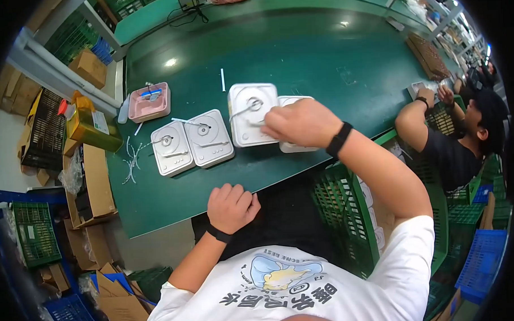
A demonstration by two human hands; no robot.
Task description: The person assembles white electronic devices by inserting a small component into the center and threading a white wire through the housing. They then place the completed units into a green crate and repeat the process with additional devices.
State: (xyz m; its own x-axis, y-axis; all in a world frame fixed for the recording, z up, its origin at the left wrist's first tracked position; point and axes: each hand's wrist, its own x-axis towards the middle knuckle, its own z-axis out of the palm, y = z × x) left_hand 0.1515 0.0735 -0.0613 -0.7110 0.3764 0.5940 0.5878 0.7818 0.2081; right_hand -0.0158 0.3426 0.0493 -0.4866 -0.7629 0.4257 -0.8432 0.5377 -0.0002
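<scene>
My right hand [304, 124] reaches over the table, its fingertips pressed together at the right edge of a white box shaped like a small record player [247, 127]. What they pinch is hidden. A loop of thin cable lies on that box's round disc. Partly under my right hand stands another white box [294, 99]. To the left, two more such boxes, one [180, 160] and its neighbour [214, 153], sit side by side with short cables on top. My left hand [230, 208] is curled closed at the table's front edge, with nothing visible in it.
On the green table [321, 56] are a pink tray [149, 110] of small items, loose cable pieces [131, 165] and a white strip [222, 80]. A green crate [340, 205] stands below on the right. A co-worker [454, 136] sits at right; a yellow can [91, 126] is left.
</scene>
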